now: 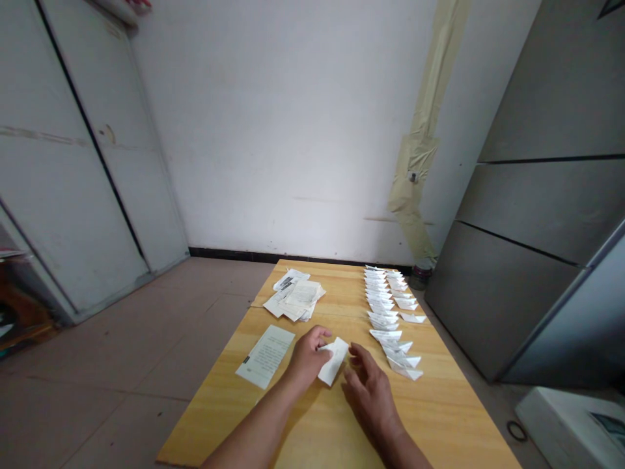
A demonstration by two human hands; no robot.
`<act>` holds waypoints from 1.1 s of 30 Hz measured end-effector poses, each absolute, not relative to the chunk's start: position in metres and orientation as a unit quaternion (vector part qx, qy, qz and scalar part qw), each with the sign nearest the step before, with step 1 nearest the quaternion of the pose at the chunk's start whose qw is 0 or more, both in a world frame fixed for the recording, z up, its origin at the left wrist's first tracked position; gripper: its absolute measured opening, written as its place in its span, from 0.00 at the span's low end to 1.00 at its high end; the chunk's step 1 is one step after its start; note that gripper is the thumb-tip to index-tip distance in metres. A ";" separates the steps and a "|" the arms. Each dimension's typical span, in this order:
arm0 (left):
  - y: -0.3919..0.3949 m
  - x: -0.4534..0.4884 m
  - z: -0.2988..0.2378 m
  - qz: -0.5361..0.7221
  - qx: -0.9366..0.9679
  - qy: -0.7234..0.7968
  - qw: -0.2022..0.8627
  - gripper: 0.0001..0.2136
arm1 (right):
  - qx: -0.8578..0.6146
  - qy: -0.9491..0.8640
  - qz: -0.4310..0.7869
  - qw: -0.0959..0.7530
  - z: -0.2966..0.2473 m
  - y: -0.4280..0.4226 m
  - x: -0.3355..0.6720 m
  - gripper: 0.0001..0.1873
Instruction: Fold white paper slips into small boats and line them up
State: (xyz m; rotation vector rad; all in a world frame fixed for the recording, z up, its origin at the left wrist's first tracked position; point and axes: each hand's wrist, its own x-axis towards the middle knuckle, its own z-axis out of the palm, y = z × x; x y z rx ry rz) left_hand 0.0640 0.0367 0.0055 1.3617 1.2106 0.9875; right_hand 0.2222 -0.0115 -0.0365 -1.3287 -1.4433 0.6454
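A small folded white paper [333, 362] lies on the wooden table [303, 417] in front of me. My left hand [306, 357] pinches its left edge with curled fingers. My right hand [368, 385] rests just right of the paper, fingers bent and apart, fingertips near its lower right edge. A flat printed sheet [265, 355] lies to the left of my left hand.
A loose pile of printed sheets [295, 296] sits at the table's far left. Several folded paper boats [390, 316] stand in rows along the right side. A grey refrigerator [537, 195] is at the right, a white wall behind, doors at the left.
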 end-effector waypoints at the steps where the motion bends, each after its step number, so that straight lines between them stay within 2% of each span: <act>1: 0.035 0.066 0.006 0.432 0.539 0.476 0.545 0.18 | -0.536 -0.580 0.309 0.530 -0.030 -0.012 0.219 0.23; 3: 0.031 0.071 0.007 0.463 0.504 0.447 0.576 0.21 | -0.490 -0.540 0.399 0.556 -0.017 -0.013 0.213 0.22; 5: 0.026 0.076 0.009 0.482 0.482 0.438 0.586 0.21 | -0.468 -0.496 0.471 0.560 -0.007 -0.014 0.208 0.17; 8: 0.019 0.082 0.010 0.485 0.469 0.431 0.600 0.21 | -0.480 -0.434 0.512 0.565 -0.005 -0.014 0.204 0.12; 11: 0.015 0.086 0.008 0.471 0.473 0.431 0.608 0.19 | -0.490 -0.402 0.523 0.570 -0.008 -0.013 0.205 0.12; 17: 0.016 0.085 -0.001 0.456 0.509 0.423 0.595 0.09 | -0.499 -0.422 0.519 0.551 0.002 -0.014 0.216 0.12; 20: 0.020 0.079 0.002 0.463 0.528 0.427 0.569 0.07 | -0.519 -0.466 0.496 0.517 0.005 -0.011 0.222 0.11; 23: 0.025 0.070 0.009 0.466 0.533 0.422 0.566 0.11 | -0.535 -0.506 0.469 0.488 0.003 -0.008 0.226 0.09; 26: 0.030 0.064 0.012 0.441 0.575 0.444 0.527 0.09 | -0.546 -0.580 0.398 0.454 0.001 -0.006 0.229 0.06; 29: 0.034 0.063 0.008 0.420 0.671 0.469 0.391 0.06 | -0.557 -0.684 0.199 0.426 -0.001 -0.008 0.232 0.08; 33: 0.030 0.063 -0.009 0.385 0.768 0.452 0.238 0.12 | -0.476 -0.798 -0.044 0.367 -0.011 -0.014 0.237 0.12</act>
